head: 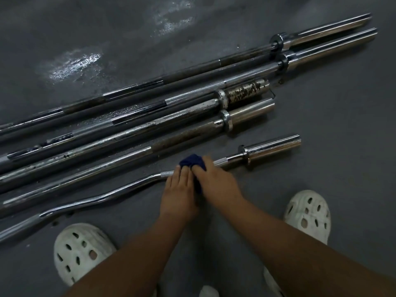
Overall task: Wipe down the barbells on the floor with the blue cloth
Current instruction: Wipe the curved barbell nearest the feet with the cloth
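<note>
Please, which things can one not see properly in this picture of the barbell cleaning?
1. Head view: the left ends of the long steel barbells run past the left edge.
2. Head view: the dark blue cloth is mostly covered by the left hand and the right hand.
3. Head view: the stretch of the curved chrome bar under the cloth is hidden, so its cleanliness cannot be told.

Light is being reflected by the glossy chrome curl bar (96, 198), while rust is being shown on a steel sleeve (246, 94).
</note>
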A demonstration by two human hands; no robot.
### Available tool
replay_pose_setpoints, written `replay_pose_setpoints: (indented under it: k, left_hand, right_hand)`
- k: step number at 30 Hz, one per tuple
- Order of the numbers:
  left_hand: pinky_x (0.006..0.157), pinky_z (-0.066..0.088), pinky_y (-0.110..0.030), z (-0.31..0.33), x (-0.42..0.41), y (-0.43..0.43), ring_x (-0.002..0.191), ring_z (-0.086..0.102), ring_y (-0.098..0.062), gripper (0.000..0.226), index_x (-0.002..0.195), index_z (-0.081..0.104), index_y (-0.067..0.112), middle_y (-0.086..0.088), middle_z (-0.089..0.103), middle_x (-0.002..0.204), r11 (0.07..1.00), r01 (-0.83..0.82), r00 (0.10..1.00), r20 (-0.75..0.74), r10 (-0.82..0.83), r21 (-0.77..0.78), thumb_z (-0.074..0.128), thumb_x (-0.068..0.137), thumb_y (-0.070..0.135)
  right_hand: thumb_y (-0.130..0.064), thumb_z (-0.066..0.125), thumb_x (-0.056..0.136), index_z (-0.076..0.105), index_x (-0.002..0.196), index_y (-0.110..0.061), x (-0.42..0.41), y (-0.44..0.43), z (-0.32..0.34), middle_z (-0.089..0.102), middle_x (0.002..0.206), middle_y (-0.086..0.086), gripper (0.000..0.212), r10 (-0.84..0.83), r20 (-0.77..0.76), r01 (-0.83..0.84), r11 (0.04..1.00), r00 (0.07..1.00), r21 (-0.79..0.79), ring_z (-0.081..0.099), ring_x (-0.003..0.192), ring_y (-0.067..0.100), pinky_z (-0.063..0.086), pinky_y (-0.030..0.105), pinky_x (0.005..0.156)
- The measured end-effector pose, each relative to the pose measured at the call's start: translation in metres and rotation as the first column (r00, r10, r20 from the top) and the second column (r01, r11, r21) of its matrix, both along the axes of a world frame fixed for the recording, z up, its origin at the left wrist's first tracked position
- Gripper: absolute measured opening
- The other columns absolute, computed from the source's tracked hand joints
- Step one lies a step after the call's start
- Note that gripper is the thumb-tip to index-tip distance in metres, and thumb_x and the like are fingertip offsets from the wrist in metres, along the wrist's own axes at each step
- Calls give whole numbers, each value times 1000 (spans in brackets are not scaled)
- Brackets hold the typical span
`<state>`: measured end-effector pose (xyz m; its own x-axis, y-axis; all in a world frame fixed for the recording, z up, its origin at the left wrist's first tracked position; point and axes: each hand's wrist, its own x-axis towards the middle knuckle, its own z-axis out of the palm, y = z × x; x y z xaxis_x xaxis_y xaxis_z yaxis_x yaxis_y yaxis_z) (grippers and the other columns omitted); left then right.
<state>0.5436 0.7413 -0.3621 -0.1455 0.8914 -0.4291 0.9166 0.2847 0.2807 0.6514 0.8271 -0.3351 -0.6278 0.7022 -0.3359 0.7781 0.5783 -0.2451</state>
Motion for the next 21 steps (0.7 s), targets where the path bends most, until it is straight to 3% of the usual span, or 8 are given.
replay_pose_setpoints:
  k: [4,5,8,9,13,17,18,21]
  left_hand:
    - [123,10,-41,0,-2,6,153,2,-27,93,158,2,13,-5,6,166,1000,20,1000,0,-20,12,57,87,39]
    - [123,9,-41,0,-2,5,153,1,-27,94,158,1,14,-5,5,166,1000,11,1000,-6,-11,7,58,87,40]
    - [122,4,-40,-1,0,2,153,-1,-26,93,158,1,14,-6,2,166,1000,8,1000,-18,-8,6,56,88,42]
    - [122,5,-39,0,1,2,153,-1,-26,92,158,1,14,-6,2,166,1000,9,1000,-19,-9,10,55,88,41]
    - [123,10,-40,3,-1,8,153,3,-26,93,158,4,14,-4,6,166,1000,8,1000,5,-8,6,58,85,37]
    - [123,7,-40,1,-1,1,153,2,-26,94,158,3,13,-6,5,166,1000,10,1000,-4,-10,13,58,86,41]
    - [123,8,-40,1,-1,1,153,2,-27,94,158,4,13,-6,6,166,1000,10,1000,0,-10,15,58,86,41]
    - [123,12,-40,1,-4,9,152,5,-26,94,158,6,14,-4,9,165,1000,14,1000,12,-14,12,60,85,38]
  right_hand:
    - [-18,53,94,33,134,-21,21,20,-5,11,162,13,45,-350,91,345,936,932,70,65,99,35,52,44,77]
    - [-15,49,96,33,134,-19,18,16,-3,7,163,13,42,-324,122,317,946,938,69,66,99,34,51,43,76]
    - [-17,44,98,31,141,-20,12,-9,-4,1,165,5,45,18,153,-13,1000,988,-28,65,96,31,49,39,72]
    - [-19,44,99,29,144,-22,16,-9,-5,1,165,3,48,41,154,-37,999,987,-29,65,96,31,49,39,73]
    - [-11,43,97,27,146,-18,44,10,-15,0,165,5,52,-328,145,323,945,933,57,63,99,35,50,44,77]
    - [-18,52,93,34,142,-25,25,-3,-10,1,165,-6,53,18,43,-12,988,999,-155,63,106,33,50,42,84]
    - [-20,58,90,35,141,-29,26,2,-11,5,164,-9,57,28,-5,-29,987,1000,-161,63,107,33,51,41,84]
    - [-17,66,84,41,134,-30,36,11,-19,7,163,1,58,-301,-44,296,950,953,-97,59,113,37,52,43,86]
